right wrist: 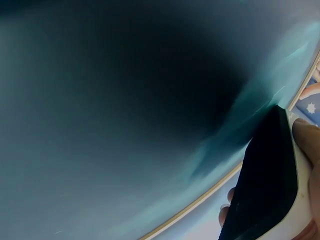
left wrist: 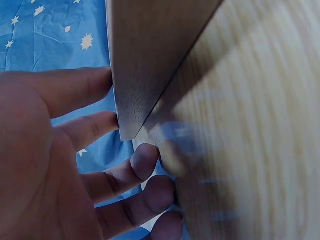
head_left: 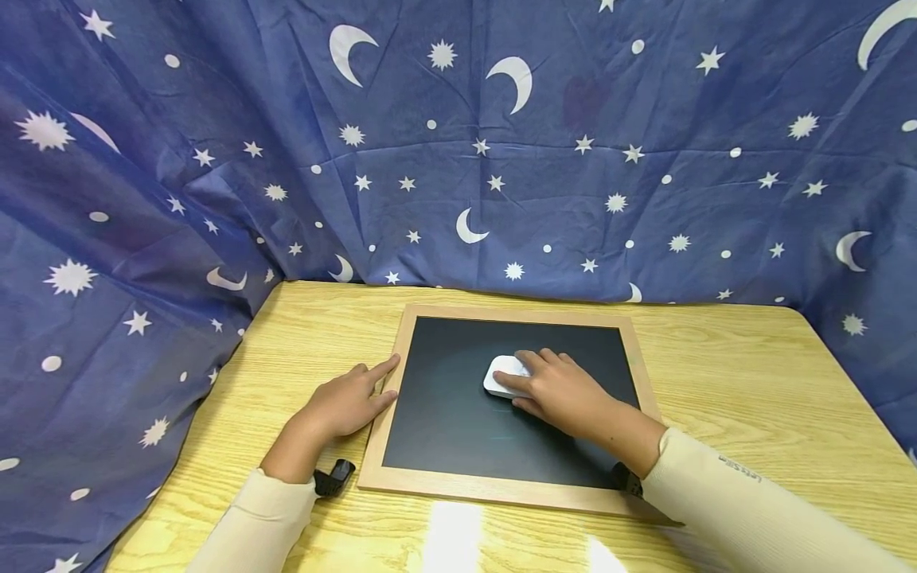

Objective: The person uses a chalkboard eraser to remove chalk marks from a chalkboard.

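A blackboard (head_left: 444, 434) in a light wooden frame lies on the table. My right hand (head_left: 566, 391) grips a white board eraser (head_left: 501, 368) near the middle of the black surface, thumb on one side and fingers on the other. In the right wrist view the eraser's black pad (right wrist: 265, 185) faces the board, tilted at this angle. Faint teal chalk streaks (head_left: 501, 438) show just below it. Along the left side of the frame, my left hand (head_left: 347, 402) touches the wood with thumb and index fingertip; its other fingers (left wrist: 145, 162) extend beside the frame's edge in the left wrist view.
The yellow wood-grain table (head_left: 723, 374) extends around the board. A blue curtain (head_left: 430, 207) with white moons and stars hangs behind and along both sides. Black wrist mounts (head_left: 334, 477) sit at both cuffs. Bright light patches (head_left: 453, 533) lie near the front.
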Demonstrator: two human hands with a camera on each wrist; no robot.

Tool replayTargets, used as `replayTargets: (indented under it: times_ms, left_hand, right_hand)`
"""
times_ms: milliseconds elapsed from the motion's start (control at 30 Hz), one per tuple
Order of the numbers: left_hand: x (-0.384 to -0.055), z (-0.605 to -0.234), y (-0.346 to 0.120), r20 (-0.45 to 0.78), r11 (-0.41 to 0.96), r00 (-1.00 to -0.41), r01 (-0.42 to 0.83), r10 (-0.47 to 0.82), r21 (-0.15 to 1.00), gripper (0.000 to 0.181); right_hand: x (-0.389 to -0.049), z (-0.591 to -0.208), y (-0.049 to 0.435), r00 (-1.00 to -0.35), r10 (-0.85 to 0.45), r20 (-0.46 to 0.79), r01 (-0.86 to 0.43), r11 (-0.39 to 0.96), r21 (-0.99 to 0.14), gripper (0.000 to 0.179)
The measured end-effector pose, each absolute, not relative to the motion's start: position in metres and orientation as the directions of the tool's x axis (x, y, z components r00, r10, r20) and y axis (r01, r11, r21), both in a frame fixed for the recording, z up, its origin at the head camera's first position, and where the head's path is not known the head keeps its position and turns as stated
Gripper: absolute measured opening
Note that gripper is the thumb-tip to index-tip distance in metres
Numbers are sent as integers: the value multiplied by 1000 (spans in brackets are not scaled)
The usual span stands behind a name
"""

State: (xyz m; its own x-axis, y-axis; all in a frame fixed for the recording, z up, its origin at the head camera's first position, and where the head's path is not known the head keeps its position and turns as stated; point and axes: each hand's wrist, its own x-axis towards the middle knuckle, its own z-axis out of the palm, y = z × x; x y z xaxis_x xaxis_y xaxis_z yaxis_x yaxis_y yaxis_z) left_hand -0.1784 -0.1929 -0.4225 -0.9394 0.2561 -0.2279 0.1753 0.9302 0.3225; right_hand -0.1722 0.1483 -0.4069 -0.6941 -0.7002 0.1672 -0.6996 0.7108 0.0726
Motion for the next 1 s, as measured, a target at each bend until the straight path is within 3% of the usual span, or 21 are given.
replayTargets:
  times_ms: [433, 1000]
  left_hand:
    - [-180, -424, -193, -233, 930, -938, 175, 257, 323, 61]
    - [-178, -420, -191, -243, 927, -935, 167, 257, 335, 62]
  right_hand:
    - [-178, -406, 141, -699, -701, 141, -703, 710, 40, 43]
    - [-155, -402, 199, -748, -646, 153, -649, 760, 41, 43]
